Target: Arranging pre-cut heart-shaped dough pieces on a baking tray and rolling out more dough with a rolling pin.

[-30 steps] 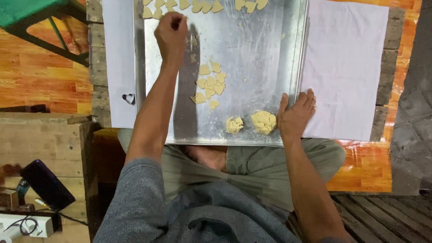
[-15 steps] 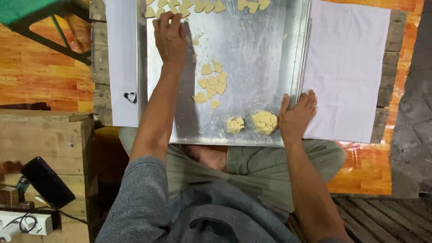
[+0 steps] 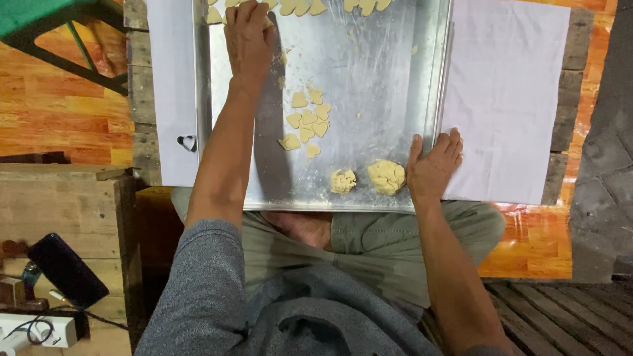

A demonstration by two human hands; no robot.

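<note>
Under the left hand (image 3: 247, 36), cut dough pieces (image 3: 297, 8) lie partly hidden.

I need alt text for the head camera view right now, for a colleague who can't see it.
Seen from above, a seated person's left hand reaches to the far end of a metal tray among cut dough pieces, while the right hand rests flat on the tray's near right edge. Two dough lumps lie beside that hand, and a heart-shaped cutter lies on white paper left of the tray.
</note>
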